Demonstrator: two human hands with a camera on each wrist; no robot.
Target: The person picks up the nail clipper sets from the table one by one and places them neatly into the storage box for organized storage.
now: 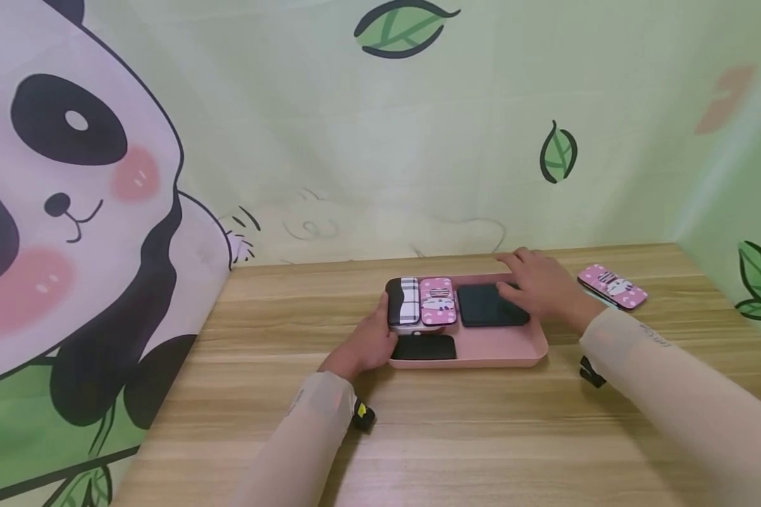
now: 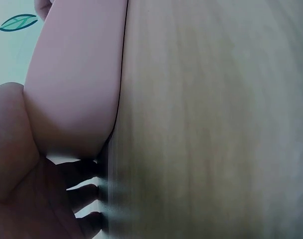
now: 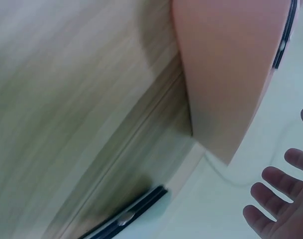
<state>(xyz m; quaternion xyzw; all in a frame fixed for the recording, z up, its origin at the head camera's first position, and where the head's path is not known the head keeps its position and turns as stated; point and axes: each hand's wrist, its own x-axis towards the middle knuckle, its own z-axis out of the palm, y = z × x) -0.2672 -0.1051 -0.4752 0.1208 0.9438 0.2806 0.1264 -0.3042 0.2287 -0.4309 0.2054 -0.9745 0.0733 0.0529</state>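
Observation:
A shallow pink tray (image 1: 501,347) lies on the wooden table. My left hand (image 1: 370,339) grips its left end, with fingers reaching round the corner in the left wrist view. Near that hand, a black-and-white plaid case (image 1: 404,301) and a pink cartoon-print case (image 1: 438,301) sit side by side in the tray. A flat black case (image 1: 426,347) lies in front of them. Over the tray's right end is my right hand (image 1: 541,285), fingers spread and holding nothing. It partly covers a larger dark flat case (image 1: 490,305).
Another pink cartoon-print case (image 1: 611,286) lies on the table (image 1: 456,429) right of the tray, beside the right wrist. Its dark edge shows a silvery clasp in the right wrist view. A printed panda cloth (image 1: 418,141) hangs behind the table.

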